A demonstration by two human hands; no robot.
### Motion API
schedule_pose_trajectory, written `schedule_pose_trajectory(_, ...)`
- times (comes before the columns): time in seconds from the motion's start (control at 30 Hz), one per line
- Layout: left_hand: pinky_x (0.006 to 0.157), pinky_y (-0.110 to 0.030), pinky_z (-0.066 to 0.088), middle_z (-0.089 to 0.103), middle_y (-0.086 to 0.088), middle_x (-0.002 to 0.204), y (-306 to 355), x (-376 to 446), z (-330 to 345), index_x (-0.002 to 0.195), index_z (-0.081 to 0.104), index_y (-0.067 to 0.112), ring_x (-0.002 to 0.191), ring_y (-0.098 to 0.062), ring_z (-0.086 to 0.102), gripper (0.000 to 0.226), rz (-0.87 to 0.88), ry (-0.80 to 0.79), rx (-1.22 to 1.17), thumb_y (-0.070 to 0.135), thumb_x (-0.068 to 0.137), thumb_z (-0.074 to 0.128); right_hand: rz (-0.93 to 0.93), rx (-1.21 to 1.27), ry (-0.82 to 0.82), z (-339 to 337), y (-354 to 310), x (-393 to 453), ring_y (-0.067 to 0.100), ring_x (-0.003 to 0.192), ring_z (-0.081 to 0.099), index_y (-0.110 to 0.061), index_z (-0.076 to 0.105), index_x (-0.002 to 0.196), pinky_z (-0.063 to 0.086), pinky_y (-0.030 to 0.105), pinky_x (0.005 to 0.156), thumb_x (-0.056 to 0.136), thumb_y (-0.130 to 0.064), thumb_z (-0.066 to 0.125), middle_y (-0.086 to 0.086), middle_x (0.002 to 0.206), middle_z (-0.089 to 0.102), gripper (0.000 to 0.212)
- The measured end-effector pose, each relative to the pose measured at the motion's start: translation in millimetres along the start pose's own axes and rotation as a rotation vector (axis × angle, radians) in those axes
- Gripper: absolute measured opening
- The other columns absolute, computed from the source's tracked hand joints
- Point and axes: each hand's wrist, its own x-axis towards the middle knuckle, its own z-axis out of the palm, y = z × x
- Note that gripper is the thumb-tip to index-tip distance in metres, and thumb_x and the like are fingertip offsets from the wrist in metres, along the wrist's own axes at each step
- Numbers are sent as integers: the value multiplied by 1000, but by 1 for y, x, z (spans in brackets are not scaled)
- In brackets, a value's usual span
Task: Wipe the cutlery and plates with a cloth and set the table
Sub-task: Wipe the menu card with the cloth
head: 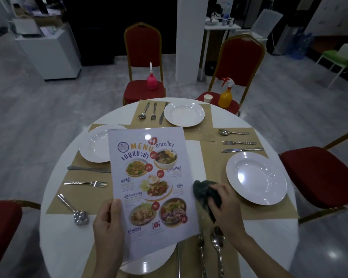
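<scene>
Two hands busy | left hand (108, 223) grips glossy laminated picture menu (149, 189) at its lower-left edge, long axis running away from the person above round white tabletop (54, 233) | right hand (225, 205) clutches crumpled dark-grey cloth (204, 194), touching menu's right edge, nearer for wiping.

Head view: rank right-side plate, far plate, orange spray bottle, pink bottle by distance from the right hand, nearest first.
From the right hand, which grips the dark cloth:
1. Right-side plate, just to its right on the placemat.
2. Far plate, across the table.
3. Orange spray bottle, on the far right chair.
4. Pink bottle, on the far middle chair.
</scene>
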Motion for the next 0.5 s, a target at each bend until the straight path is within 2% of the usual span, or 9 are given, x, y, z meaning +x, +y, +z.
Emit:
schedule_pose_trajectory(0.13,51,-9,47,67,13,71,-2,11,6,79,58,13,60,5,58,25,8,1,13,17,100,45,-10,-137,-100,17,28,-3,12,95,56,-15,66,110,52,27,82,81,-2,71,-4,107,61,33)
schedule_pose_trajectory(0.3,52,-10,48,69,13,72,-6,30,14,80,59,14,61,4,58,25,-2,32,7,19,101,45,-51,-241,-242,35,51,-12,6,89,55,-15,68,110,46,16,73,75,-1,74,-4,105,60,37)
schedule_pose_trajectory(0.5,57,-17,53,70,7,76,-4,46,30,79,63,17,69,-5,62,29,-75,41,-109,26,100,47,-13,-292,-383,42,70,-21,11,89,60,-19,69,105,42,14,70,71,-4,77,-4,104,63,38)
